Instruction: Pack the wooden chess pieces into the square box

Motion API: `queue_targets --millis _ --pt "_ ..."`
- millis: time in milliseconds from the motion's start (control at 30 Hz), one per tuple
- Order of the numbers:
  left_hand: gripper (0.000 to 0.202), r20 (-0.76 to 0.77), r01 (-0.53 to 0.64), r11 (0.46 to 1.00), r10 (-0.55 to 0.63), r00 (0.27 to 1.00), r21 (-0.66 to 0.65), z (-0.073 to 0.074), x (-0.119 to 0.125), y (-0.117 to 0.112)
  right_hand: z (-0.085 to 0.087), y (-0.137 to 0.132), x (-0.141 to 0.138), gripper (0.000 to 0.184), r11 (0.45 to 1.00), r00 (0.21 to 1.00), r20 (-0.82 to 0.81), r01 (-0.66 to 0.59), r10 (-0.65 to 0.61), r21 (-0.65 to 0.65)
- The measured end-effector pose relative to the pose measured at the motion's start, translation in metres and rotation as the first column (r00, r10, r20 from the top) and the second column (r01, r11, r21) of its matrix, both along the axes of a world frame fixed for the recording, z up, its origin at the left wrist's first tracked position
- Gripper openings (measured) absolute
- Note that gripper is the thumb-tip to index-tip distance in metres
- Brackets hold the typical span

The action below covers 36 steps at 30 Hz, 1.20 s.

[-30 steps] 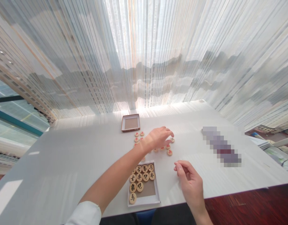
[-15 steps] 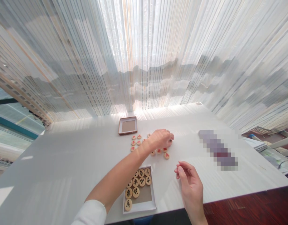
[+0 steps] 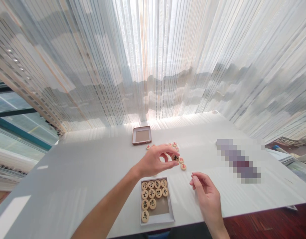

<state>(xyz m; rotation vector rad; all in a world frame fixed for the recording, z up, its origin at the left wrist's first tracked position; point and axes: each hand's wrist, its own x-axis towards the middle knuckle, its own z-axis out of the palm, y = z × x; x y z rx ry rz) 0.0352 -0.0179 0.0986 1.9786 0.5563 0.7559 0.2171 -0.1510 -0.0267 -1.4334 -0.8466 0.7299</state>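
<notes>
My left hand [image 3: 155, 161] pinches a round wooden Chinese chess piece [image 3: 175, 158] between thumb and fingers, its black character showing. The piece is held up above the loose red-character pieces [image 3: 183, 166], several of which my hand partly hides. Nearer to me lies a shallow open box [image 3: 170, 209] holding several black-character pieces [image 3: 152, 193] in rows, with bare bottom at its lower right. To the right of the box, my right hand [image 3: 205, 192] rests over the table with fingers curled in and the thumb close against them; nothing shows in it.
A second shallow box part, likely the lid [image 3: 142, 135], lies beyond the loose pieces on the white table [image 3: 93, 166]. A pixelated long object [image 3: 238, 161] lies on the right. Sheer striped curtains [image 3: 153, 66] hang behind the table's far edge.
My left hand has drawn back left and towards me, lifting the black-character piece from among the loose ones. The right hand keeps its pose. The view has shifted slightly.
</notes>
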Motion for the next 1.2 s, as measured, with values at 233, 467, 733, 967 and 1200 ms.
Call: queue_targets --millis 233,467,733,967,1200 --pt "0.025 -0.054 -0.162 0.952 0.153 0.987 -0.258 -0.028 -0.037 -0.043 0.009 0.001 -0.006 0.031 0.993 0.993 0.035 -0.114 0.113 0.009" --pt "0.041 0.002 -0.135 0.859 0.156 0.988 -0.493 -0.045 -0.045 -0.063 0.018 -0.001 -0.022 0.028 0.966 0.965 0.109 -0.247 0.239 0.069" --pt "0.034 0.031 -0.145 0.874 0.18 0.983 -0.463 -0.046 -0.048 -0.078 0.034 0.002 -0.042 0.021 0.904 0.903 0.165 -0.415 0.396 0.103" --pt "0.029 0.006 -0.177 0.884 0.199 0.98 -0.433 -0.049 -0.053 -0.082 0.037 0.001 -0.049 0.023 0.867 0.875 0.055 -0.483 0.48 0.123" --pt "0.026 -0.139 -0.478 0.865 0.46 0.877 -0.151 -0.055 -0.089 -0.088 0.032 0.004 -0.05 0.024 0.883 0.892 0.041 -0.451 0.45 0.127"
